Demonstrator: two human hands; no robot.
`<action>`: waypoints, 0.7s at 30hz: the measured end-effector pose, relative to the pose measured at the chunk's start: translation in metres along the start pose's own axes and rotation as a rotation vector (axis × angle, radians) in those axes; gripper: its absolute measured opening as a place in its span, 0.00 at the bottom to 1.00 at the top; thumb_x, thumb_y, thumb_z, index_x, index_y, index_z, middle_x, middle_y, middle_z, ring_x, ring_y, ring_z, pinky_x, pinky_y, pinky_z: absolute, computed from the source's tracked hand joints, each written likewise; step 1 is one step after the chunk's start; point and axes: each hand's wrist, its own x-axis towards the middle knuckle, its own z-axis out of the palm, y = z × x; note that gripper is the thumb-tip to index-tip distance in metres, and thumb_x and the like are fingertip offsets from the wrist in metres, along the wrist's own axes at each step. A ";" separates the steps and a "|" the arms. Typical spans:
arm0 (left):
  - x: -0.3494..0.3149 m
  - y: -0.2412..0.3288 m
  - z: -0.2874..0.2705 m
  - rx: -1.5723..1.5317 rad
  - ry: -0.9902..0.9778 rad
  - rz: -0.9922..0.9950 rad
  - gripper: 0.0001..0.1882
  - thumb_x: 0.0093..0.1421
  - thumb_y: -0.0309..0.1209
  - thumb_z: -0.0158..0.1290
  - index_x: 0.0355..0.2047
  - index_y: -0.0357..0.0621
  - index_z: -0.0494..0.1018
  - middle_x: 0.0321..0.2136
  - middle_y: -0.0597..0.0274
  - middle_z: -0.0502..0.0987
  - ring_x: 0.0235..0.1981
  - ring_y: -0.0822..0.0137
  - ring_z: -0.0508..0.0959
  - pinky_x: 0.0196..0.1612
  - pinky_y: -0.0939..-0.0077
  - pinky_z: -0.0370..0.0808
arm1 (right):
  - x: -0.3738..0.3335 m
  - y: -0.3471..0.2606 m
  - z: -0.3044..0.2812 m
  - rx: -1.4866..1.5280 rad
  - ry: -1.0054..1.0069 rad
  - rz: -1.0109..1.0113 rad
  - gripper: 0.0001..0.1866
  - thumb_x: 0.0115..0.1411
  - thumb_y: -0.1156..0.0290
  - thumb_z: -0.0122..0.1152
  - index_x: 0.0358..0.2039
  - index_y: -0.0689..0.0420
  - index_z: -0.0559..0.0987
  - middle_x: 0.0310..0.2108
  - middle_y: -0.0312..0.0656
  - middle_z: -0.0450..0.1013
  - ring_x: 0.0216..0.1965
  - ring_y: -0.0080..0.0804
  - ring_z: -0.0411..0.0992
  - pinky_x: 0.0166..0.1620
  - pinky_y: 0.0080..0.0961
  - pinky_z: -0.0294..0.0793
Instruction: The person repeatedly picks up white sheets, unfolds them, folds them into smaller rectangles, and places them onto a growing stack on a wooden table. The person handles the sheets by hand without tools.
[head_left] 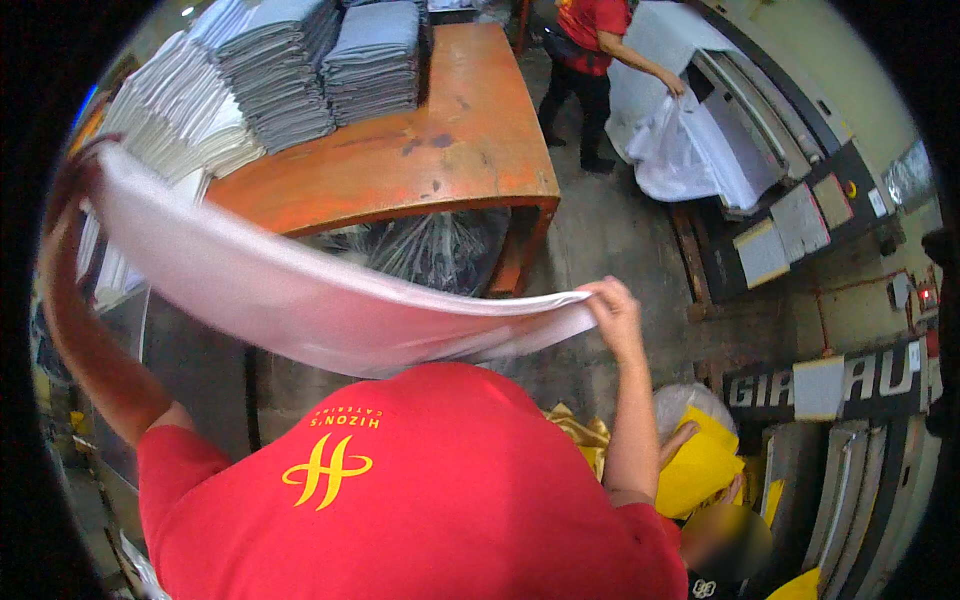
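A long white cloth (330, 310) is stretched in front of my red-shirted chest, sagging in the middle between my raised hands. My right hand (614, 303) pinches its right end, fingers closed on the edge. Far out to the left, my left hand (82, 168) is closed around the other end; this hand is dark and partly blurred near the picture's rim. Light from below gives the cloth a pinkish tint.
Beyond the cloth stands an orange table (480, 150) with folded grey cloths (372, 60) and white cloths (185, 100) in stacks. A co-worker (590, 60) handles white fabric (680, 150) at a machine, far right. Another person holds yellow cloth (700, 465) at lower right.
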 end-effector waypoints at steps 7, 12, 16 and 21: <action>-0.070 -0.114 0.127 -0.462 -0.044 -0.486 0.10 0.64 0.28 0.49 0.43 0.42 0.76 0.31 0.71 0.75 0.34 0.78 0.72 0.39 0.83 0.69 | 0.079 -0.042 -0.061 -0.617 0.180 -0.226 0.04 0.52 0.72 0.63 0.29 0.53 0.81 0.32 0.41 0.73 0.36 0.42 0.71 0.51 0.41 0.64; -0.149 -0.053 0.200 -0.660 0.788 -0.719 0.10 0.65 0.26 0.49 0.45 0.36 0.72 0.41 0.58 0.75 0.43 0.70 0.73 0.48 0.78 0.68 | 0.085 -0.066 -0.059 -0.841 0.602 -0.145 0.06 0.48 0.73 0.65 0.29 0.48 0.83 0.34 0.41 0.68 0.36 0.42 0.69 0.43 0.40 0.68; -0.162 0.036 0.174 -0.892 1.214 -0.391 0.09 0.62 0.20 0.48 0.43 0.40 0.69 0.38 0.60 0.73 0.41 0.67 0.74 0.49 0.74 0.71 | 0.081 -0.085 -0.086 -0.628 0.872 -0.011 0.09 0.49 0.78 0.64 0.32 0.52 0.84 0.32 0.42 0.63 0.33 0.37 0.67 0.36 0.33 0.70; -0.104 0.141 0.201 -1.209 0.782 -0.080 0.08 0.62 0.27 0.49 0.41 0.42 0.69 0.44 0.55 0.72 0.46 0.65 0.72 0.51 0.71 0.69 | 0.133 -0.147 -0.041 -0.034 0.753 -0.393 0.10 0.50 0.83 0.62 0.34 0.57 0.78 0.43 0.39 0.62 0.44 0.31 0.69 0.47 0.27 0.73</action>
